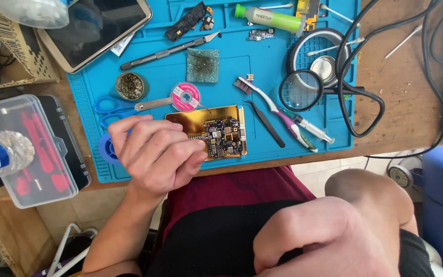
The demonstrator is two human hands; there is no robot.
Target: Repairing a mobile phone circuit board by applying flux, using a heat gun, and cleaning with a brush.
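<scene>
Circuit board [224, 137]: on gold holder plate [201, 122], blue mat's [262, 56] 6 o'clock edge.
Left hand [155, 154]: at board's 9 o'clock, fingers curled, touching edge; grasp uncertain.
Right hand [329, 241]: clenched over lap, contents hidden.
Handling: light, stiff, fragile; best held by edges.

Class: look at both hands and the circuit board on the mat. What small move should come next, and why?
Probably bring the right hand up to the black tweezers. The left hand steadies the circuit board on its gold plate, while the right rests fisted on the lap, holding no visible tool.
</scene>
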